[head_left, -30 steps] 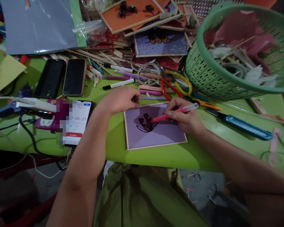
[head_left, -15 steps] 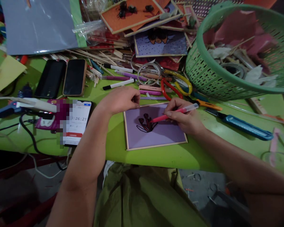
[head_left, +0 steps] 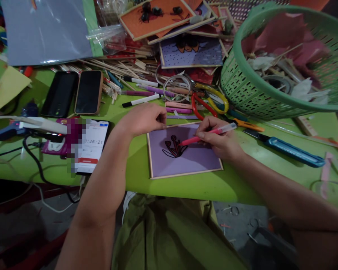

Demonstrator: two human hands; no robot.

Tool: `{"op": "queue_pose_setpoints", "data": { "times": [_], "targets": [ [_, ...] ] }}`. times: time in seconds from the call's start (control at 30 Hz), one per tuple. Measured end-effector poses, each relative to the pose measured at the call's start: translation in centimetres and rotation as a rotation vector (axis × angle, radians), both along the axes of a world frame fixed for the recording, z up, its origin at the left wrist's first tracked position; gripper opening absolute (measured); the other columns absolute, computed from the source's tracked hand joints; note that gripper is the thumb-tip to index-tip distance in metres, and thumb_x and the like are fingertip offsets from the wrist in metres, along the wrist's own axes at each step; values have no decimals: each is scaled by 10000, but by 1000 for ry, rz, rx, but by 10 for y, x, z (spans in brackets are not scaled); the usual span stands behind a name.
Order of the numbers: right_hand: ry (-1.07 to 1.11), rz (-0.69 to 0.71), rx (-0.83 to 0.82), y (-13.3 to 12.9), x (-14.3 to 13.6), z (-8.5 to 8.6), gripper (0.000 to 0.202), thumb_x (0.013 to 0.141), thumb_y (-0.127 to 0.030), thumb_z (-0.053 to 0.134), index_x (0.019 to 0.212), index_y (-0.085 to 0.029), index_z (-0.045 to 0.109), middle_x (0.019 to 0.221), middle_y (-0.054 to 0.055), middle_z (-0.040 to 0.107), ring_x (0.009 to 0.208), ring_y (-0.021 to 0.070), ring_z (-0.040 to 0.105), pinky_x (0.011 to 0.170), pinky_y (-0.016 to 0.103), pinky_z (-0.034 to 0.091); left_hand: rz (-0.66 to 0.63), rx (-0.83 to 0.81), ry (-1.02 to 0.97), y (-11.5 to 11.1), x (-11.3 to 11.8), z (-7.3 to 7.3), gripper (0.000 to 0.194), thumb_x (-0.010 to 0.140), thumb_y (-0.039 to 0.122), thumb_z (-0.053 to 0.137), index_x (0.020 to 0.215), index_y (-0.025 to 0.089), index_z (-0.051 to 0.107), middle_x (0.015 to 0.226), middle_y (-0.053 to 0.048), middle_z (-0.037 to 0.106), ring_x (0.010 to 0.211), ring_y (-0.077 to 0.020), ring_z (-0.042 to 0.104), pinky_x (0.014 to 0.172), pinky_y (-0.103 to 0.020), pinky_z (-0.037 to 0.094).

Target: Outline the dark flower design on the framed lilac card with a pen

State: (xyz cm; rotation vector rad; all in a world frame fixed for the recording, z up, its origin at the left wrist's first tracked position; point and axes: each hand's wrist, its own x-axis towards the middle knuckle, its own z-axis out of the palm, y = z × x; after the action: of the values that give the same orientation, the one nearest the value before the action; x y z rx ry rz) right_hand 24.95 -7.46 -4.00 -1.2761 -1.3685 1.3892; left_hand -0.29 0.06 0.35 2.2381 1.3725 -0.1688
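Nothing has shifted since the earlier frames: the small purple card with a thin wooden frame [head_left: 184, 150] lies flat on the green table [head_left: 214, 185], a black-outlined flower drawing [head_left: 173, 147] on it. The right hand [head_left: 221, 138] pinches a pink marker pen [head_left: 207, 135], its tip on the drawing, just left of the fingers. The left hand [head_left: 143, 118], fingers curled together, rests at the card's upper-left corner. A blue utility knife [head_left: 291, 150] lies right of the right hand.
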Motion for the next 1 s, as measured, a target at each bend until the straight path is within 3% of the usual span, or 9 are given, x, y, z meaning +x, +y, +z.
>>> {"op": "queue_pose_setpoints", "data": {
  "times": [0.23, 1.0],
  "targets": [
    [10, -6, 11, 0, -1, 1, 207, 684, -335, 807, 659, -250, 619, 580, -10, 642, 524, 141, 468, 536, 297, 339, 7, -22, 24, -1, 1, 3, 174, 915, 324, 753, 1044, 244, 839, 899, -41, 827, 864, -235, 747, 745, -329, 450],
    [-38, 41, 27, 0, 4, -3, 351, 736, -483, 883, 657, -253, 630, 616, 1, 626, 577, 164, 477, 571, 326, 336, 2, -13, 1, 0, 1, 2, 100, 910, 310, 758, 970, 243, 803, 845, -25, 797, 824, -215, 727, 715, -321, 425]
  ]
}}
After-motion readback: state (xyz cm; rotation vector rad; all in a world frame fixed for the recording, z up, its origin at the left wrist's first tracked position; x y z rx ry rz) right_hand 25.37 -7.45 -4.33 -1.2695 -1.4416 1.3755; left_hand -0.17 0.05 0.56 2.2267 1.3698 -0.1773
